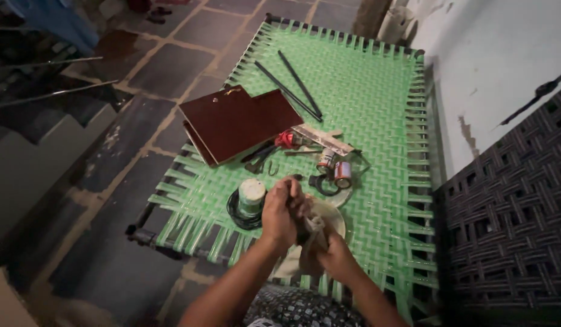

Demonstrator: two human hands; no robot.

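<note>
Left hand: your left hand [280,213] is raised over the near edge of the cot, fingers curled tight in a fist around the top of a pale cloth [312,237].
Right hand: your right hand [333,253] sits lower and nearer you, fingers closed on the lower bunch of the same cloth; fingertips hidden, can't tell the exact pinch.
Cloth: crumpled between both hands, just above a pale round plate [336,215] on the cot.
Cot: green woven strap cot [377,103], dark frame.
Beside left hand: white-capped tin [251,197] standing inside a black coil [235,213].
Beyond hands: two small cans [335,168] side by side, red-handled tool [285,140], flat ruler-like strip [323,140].
Further back: dark brown board [238,121], two black rods [292,88] crossed.
Right side: dark woven chair [510,206], well apart.
</note>
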